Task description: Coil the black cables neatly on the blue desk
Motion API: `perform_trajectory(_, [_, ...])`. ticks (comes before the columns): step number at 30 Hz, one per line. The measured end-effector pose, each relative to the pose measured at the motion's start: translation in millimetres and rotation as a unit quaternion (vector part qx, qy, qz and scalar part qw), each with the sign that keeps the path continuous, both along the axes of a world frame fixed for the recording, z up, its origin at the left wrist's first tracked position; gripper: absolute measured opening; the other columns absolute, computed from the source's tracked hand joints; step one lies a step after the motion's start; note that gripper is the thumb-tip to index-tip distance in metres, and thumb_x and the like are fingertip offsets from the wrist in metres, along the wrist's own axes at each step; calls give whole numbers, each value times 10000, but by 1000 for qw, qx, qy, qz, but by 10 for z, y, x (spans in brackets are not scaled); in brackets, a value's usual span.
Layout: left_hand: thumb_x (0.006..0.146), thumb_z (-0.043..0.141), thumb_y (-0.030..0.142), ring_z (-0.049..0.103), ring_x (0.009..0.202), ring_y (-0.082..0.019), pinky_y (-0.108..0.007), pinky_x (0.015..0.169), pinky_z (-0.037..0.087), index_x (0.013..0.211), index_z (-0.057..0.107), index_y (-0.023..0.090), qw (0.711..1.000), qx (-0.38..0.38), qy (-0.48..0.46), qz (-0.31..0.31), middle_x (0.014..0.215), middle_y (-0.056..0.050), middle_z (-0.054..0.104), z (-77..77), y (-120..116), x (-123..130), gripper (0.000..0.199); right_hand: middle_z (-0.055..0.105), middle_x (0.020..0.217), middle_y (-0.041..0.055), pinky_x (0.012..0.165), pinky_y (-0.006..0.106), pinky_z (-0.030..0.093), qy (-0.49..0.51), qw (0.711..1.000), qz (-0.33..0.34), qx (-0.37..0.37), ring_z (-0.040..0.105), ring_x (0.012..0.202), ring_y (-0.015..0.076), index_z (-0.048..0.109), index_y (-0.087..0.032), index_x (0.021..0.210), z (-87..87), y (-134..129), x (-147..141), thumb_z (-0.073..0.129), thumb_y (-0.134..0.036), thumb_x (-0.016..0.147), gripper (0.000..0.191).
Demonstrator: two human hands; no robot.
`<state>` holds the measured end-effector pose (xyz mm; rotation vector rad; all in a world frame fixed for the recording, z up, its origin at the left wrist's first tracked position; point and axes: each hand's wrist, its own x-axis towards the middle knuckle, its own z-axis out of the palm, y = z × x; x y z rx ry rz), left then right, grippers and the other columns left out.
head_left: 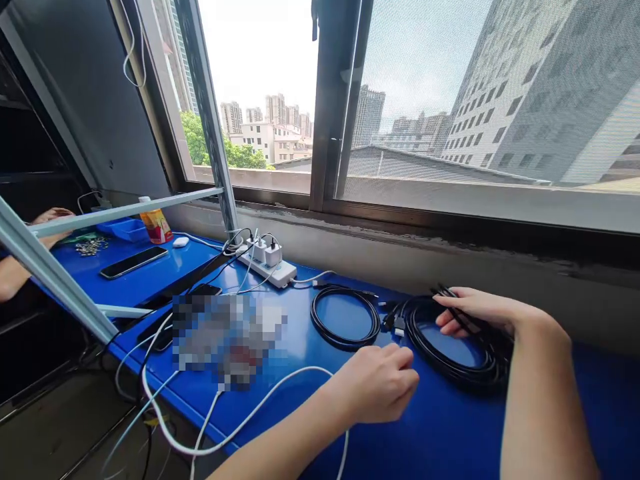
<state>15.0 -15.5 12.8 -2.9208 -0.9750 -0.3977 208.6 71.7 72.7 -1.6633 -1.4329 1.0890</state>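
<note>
My right hand (467, 313) is closed round part of a coiled black cable, at the right side of the blue table. Below and beside it lies a thick stack of coiled black cables (440, 360), with dark plugs at its left side. My left hand (383, 383) is held over the table in front of that stack, its fingers curled in; whether anything is inside them is hidden. A single coiled black cable (314, 320) lies apart, to the left of the stack and behind my left hand.
A white power strip (273, 270) with chargers stands near the wall under the window. White cords (270, 393) cross the blue table (295, 327). A blurred patch hides things at mid-left. Beyond a metal frame (125, 210) are a phone (134, 262), a blue tray and another person's hand.
</note>
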Motion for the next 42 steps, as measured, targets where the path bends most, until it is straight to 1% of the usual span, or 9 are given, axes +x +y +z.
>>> perform_trajectory(2, [904,423,188,535,760,-146,-263,599,417,822,610,146,1000,-4,1,-5,909,-52,585,34,-17,-2,209,589,499,80,389,250,493,-9,994,-44,-97,584,413,192,471,-172,681,143,-58,-81,567,-115,818,177])
perform_trajectory(4, [906,419,186,526,758,-143,-260,600,410,827,602,150,1000,-9,-2,-9,912,-52,580,59,-34,-3,202,568,486,42,368,201,461,-11,992,-90,-87,556,380,154,453,-175,720,259,-94,-131,494,-117,882,177])
perform_trajectory(13, [869,414,125,508,742,-136,-259,613,405,821,566,177,999,-11,-53,-1,894,-36,569,13,-45,-45,168,471,506,-53,337,155,406,5,959,-256,124,491,336,87,448,-184,751,531,-250,-28,425,-121,903,166])
perform_trajectory(19, [827,378,80,534,756,-126,-228,657,433,837,591,195,966,-7,-257,28,853,-35,578,-11,54,-84,243,459,553,-51,326,142,349,62,905,-298,296,492,364,73,531,-168,775,812,-554,-104,489,-226,820,85])
perform_trajectory(23, [844,372,149,523,709,-113,-216,615,419,842,605,194,903,-33,-425,56,814,-27,587,226,78,-55,238,488,532,-41,302,182,353,108,885,-261,371,478,358,105,580,-172,775,910,-714,-171,586,-388,618,266])
perform_trajectory(28, [855,424,310,521,750,-126,-230,653,421,898,610,207,813,-107,-565,92,832,-18,597,758,9,125,216,519,559,-43,318,212,390,137,868,-228,419,466,379,116,615,-194,943,985,-875,-298,633,-483,515,516])
perform_trajectory(33, [869,381,483,500,732,-139,-263,714,396,612,580,190,786,-204,-583,-33,650,-7,551,1206,-94,414,438,466,473,-45,310,229,368,152,866,-232,415,415,336,116,665,-205,864,1036,-1031,-434,639,-502,531,447])
perform_trajectory(39, [751,576,388,294,438,-47,-211,432,226,492,384,177,691,-409,-582,-129,462,48,366,1440,-306,534,386,491,427,30,359,277,421,131,923,-148,329,480,372,170,672,-207,582,1012,-1134,-397,529,-661,621,478])
perform_trajectory(42, [747,584,332,280,464,-42,-202,441,214,502,332,177,694,-412,-581,-112,486,52,342,1473,-338,451,385,497,417,49,381,269,418,88,927,-149,332,504,401,179,570,-216,429,972,-1136,-386,510,-747,626,569])
